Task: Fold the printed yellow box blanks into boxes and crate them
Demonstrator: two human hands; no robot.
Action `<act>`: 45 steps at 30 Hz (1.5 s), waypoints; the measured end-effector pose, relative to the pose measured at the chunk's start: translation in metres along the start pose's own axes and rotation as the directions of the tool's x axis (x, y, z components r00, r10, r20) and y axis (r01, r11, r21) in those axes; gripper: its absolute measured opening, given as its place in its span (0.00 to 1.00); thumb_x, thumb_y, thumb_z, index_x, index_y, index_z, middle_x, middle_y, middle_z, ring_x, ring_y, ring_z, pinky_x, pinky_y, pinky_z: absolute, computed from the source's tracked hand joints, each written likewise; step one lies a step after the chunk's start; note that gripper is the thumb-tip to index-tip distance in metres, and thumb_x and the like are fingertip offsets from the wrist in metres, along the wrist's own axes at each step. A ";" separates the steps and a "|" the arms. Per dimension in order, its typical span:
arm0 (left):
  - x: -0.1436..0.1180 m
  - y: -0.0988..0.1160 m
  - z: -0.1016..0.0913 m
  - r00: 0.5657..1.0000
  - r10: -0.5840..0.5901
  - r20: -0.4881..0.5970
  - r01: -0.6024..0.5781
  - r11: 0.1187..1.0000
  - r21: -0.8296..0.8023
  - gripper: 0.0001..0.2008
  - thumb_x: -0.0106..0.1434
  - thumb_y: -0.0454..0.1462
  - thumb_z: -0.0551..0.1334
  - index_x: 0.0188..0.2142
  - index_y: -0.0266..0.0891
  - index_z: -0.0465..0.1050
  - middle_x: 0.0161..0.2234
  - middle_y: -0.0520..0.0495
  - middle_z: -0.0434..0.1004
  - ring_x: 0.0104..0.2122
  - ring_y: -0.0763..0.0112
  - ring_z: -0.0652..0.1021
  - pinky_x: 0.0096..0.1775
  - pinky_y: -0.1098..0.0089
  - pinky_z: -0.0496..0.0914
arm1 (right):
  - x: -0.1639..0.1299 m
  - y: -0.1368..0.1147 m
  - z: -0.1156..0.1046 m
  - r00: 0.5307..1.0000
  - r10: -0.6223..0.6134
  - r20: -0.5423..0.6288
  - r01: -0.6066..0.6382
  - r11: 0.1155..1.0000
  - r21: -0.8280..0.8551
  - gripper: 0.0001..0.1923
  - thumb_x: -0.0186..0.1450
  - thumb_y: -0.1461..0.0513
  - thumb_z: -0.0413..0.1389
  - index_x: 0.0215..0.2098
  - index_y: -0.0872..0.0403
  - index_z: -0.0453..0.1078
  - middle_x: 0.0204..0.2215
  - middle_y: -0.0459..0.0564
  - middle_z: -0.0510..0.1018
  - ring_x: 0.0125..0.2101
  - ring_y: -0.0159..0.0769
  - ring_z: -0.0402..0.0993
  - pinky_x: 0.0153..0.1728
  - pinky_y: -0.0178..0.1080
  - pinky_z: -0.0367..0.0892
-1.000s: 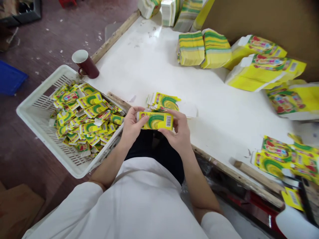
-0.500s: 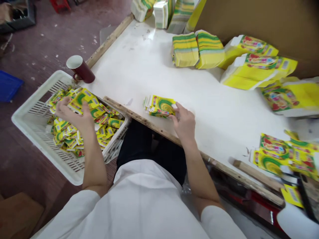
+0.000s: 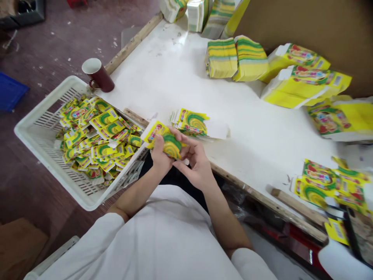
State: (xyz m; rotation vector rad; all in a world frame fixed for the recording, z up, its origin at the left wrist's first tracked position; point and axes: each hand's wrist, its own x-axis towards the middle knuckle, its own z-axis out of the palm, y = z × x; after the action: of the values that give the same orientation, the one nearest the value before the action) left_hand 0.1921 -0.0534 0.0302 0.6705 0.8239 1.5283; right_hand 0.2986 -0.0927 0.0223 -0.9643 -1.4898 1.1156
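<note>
"Yellow carton [image 3: 169, 140]: where?"
"Over the desk's [image 3: 163, 77] near edge, basket [image 3: 52, 169] at left, carton pile [image 3: 194, 121] beyond, probably for easy reach."
"And the grip?"
"Left hand [image 3: 161, 157] pinches it tilted, thumb on top. Right hand [image 3: 196, 163] curls at its other end; whether that one's closed, I can't tell."

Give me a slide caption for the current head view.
Left hand holds a yellow carton, right hand at its end, beside a white crate heaped with similar cartons.
</note>
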 end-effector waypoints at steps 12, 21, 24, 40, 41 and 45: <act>-0.001 -0.009 -0.005 0.996 0.001 -0.086 0.028 0.940 0.340 0.51 0.52 0.77 0.32 0.45 0.45 0.71 0.37 0.40 0.73 0.45 0.58 0.77 0.39 0.59 0.77 | 0.009 0.006 -0.007 1.000 -0.011 0.015 0.014 0.977 -0.214 0.18 0.66 0.59 0.62 0.53 0.51 0.71 0.42 0.52 0.73 0.36 0.35 0.73 0.37 0.41 0.74; 0.014 -0.009 -0.018 0.992 0.010 -0.130 0.035 0.939 0.343 0.56 0.52 0.75 0.24 0.43 0.42 0.75 0.32 0.40 0.74 0.40 0.59 0.80 0.36 0.61 0.79 | 0.006 0.014 0.017 0.998 -0.015 -0.053 0.003 0.975 -0.221 0.18 0.70 0.60 0.56 0.58 0.52 0.69 0.41 0.53 0.77 0.38 0.38 0.75 0.38 0.43 0.75; 0.013 -0.008 -0.018 0.995 0.018 -0.096 0.009 0.963 0.271 0.49 0.57 0.75 0.34 0.41 0.42 0.75 0.37 0.41 0.77 0.41 0.60 0.80 0.37 0.62 0.78 | 0.013 0.017 0.000 0.995 0.018 -0.098 -0.034 0.984 -0.174 0.17 0.70 0.58 0.57 0.56 0.52 0.72 0.44 0.53 0.79 0.42 0.40 0.77 0.42 0.44 0.75; 0.019 0.045 -0.050 0.926 0.227 0.300 -0.369 0.708 0.602 0.42 0.52 0.57 0.73 0.61 0.43 0.66 0.61 0.37 0.69 0.63 0.52 0.70 0.62 0.56 0.65 | 0.011 0.006 -0.042 0.947 -0.307 -0.092 0.154 0.687 -0.710 0.15 0.72 0.64 0.54 0.50 0.41 0.78 0.37 0.48 0.81 0.40 0.41 0.75 0.46 0.49 0.70; 0.020 0.053 -0.051 0.897 0.173 0.407 -0.422 0.610 0.671 0.51 0.46 0.57 0.76 0.65 0.42 0.62 0.64 0.35 0.66 0.65 0.47 0.67 0.64 0.52 0.62 | 0.010 0.003 -0.044 0.940 -0.341 -0.032 0.208 0.642 -0.738 0.17 0.71 0.66 0.54 0.49 0.39 0.78 0.37 0.47 0.81 0.40 0.40 0.74 0.49 0.51 0.68; 0.015 0.055 -0.045 0.804 -0.189 0.564 -0.468 0.385 0.796 0.50 0.49 0.45 0.77 0.67 0.41 0.58 0.61 0.35 0.69 0.60 0.47 0.72 0.60 0.52 0.67 | 0.006 0.000 -0.037 0.906 -0.422 0.023 0.307 0.621 -0.721 0.19 0.70 0.63 0.57 0.55 0.34 0.73 0.48 0.45 0.80 0.53 0.44 0.73 0.66 0.59 0.53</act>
State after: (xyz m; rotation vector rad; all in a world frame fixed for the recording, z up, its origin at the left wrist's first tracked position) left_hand 0.1220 -0.0459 0.0478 2.0194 1.1146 0.7344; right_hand 0.3342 -0.0803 0.0270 -1.1438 -1.9273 0.1131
